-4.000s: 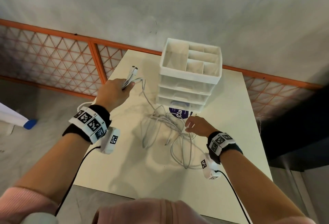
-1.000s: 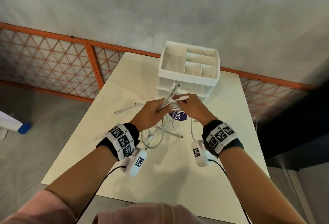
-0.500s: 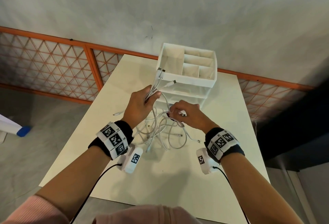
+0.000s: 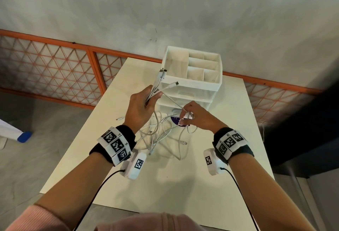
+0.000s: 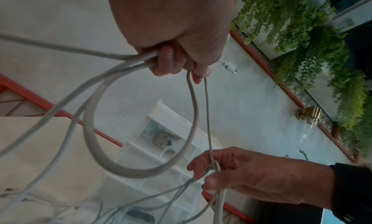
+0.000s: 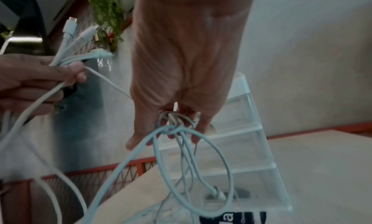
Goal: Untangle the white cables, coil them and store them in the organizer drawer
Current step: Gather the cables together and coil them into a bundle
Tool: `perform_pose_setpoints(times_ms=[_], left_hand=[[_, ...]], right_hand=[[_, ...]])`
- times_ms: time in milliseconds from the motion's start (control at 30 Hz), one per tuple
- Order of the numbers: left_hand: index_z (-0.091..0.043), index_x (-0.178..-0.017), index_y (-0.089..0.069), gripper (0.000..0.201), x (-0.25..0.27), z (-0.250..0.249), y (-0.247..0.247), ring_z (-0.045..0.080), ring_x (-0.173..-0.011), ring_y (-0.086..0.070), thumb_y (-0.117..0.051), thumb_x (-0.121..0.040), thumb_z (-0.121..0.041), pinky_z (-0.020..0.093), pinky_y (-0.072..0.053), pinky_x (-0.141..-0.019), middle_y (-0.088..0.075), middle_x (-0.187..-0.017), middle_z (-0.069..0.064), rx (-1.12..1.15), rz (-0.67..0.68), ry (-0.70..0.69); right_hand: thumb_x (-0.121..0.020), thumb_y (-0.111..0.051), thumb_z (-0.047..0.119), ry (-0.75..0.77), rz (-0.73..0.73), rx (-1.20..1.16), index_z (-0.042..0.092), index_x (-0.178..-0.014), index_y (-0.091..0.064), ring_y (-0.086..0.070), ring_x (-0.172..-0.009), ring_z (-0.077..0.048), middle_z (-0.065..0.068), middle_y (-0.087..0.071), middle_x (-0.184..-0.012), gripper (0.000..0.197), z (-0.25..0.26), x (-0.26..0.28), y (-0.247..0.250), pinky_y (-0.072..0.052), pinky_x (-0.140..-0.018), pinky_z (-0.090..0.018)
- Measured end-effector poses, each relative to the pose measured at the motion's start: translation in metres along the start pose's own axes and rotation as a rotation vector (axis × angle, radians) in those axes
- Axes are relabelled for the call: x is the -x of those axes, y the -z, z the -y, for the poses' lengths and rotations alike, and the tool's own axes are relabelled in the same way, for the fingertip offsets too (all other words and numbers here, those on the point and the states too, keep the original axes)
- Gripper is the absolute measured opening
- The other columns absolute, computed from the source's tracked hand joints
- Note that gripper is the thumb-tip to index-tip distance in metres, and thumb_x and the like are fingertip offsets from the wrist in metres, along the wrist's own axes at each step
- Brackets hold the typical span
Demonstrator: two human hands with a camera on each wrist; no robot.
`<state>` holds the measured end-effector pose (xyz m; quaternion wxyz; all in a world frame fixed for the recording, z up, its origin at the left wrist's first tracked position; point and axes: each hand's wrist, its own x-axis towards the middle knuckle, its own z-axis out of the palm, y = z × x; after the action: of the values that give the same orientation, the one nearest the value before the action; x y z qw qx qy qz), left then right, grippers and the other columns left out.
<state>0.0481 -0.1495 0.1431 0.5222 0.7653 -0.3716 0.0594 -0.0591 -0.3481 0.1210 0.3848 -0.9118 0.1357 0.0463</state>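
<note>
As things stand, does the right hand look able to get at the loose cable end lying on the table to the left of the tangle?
Probably not directly: the right hand is pinching the white cables, and the raised left hand and hanging loops lie between it and that loose cable end.

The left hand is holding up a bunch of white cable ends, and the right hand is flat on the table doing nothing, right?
Not quite. The left hand does hold up the white cable ends, but the right hand is not flat on the table: its fingers pinch a knot in the cables. The right wrist view shows it.
</note>
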Motion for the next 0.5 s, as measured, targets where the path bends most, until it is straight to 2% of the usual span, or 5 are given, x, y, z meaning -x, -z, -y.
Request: perform_pose_setpoints(times_ms=[100, 233, 333, 400, 500], left_hand=[[-0.002, -0.073, -0.047, 0.033, -0.001, 0.005, 0.004, 0.015, -0.052, -0.030, -0.056, -0.095, -0.025, 0.014, -0.027, -0.047, -0.030, -0.049, -0.005, -0.023, -0.035, 0.008], [0.005, -0.078, -0.055, 0.034, 0.000, 0.017, 0.008, 0.021, -0.049, -0.036, -0.056, -0.095, -0.025, 0.018, -0.029, -0.049, -0.044, -0.051, 0.006, -0.049, -0.061, 0.046], [0.004, -0.082, -0.058, 0.034, 0.002, 0.022, 0.009, 0.037, -0.055, -0.048, -0.056, -0.095, -0.026, 0.029, -0.035, -0.052, -0.056, -0.060, 0.020, -0.060, -0.065, 0.034], [0.005, -0.082, -0.058, 0.035, 0.002, 0.022, 0.010, 0.038, -0.055, -0.048, -0.055, -0.095, -0.027, 0.034, -0.037, -0.054, -0.056, -0.060, 0.021, -0.062, -0.074, 0.029], [0.005, -0.080, -0.055, 0.034, 0.003, 0.016, 0.009, 0.035, -0.052, -0.045, -0.056, -0.095, -0.026, 0.023, -0.034, -0.050, -0.053, -0.057, 0.016, -0.076, -0.072, 0.006]], right_hand=[[-0.079, -0.073, 0.008, 0.011, -0.180, -0.210, 0.015, -0.119, -0.056, -0.042, -0.111, -0.011, -0.005, -0.038, -0.118, 0.044, -0.003, 0.004, -0.002, -0.037, -0.086, -0.009], [-0.075, -0.077, 0.009, 0.075, -0.470, -0.087, 0.010, -0.100, -0.067, -0.054, -0.093, -0.016, 0.001, -0.049, -0.094, 0.027, -0.012, 0.005, 0.002, -0.043, -0.080, -0.014], [-0.077, -0.075, 0.010, 0.049, -0.436, -0.124, 0.006, -0.087, -0.071, -0.063, -0.075, -0.018, -0.001, -0.065, -0.079, 0.011, -0.013, 0.010, 0.008, -0.048, -0.074, -0.024], [-0.080, -0.073, 0.015, -0.030, -0.397, -0.095, 0.015, -0.080, -0.069, -0.065, -0.074, -0.022, -0.006, -0.070, -0.078, 0.004, -0.017, 0.012, 0.009, -0.050, -0.075, -0.034], [-0.084, -0.068, 0.024, -0.144, -0.366, -0.008, 0.023, -0.075, -0.059, -0.066, -0.076, -0.022, -0.005, -0.072, -0.080, 0.013, -0.025, 0.013, 0.007, -0.050, -0.078, -0.034]])
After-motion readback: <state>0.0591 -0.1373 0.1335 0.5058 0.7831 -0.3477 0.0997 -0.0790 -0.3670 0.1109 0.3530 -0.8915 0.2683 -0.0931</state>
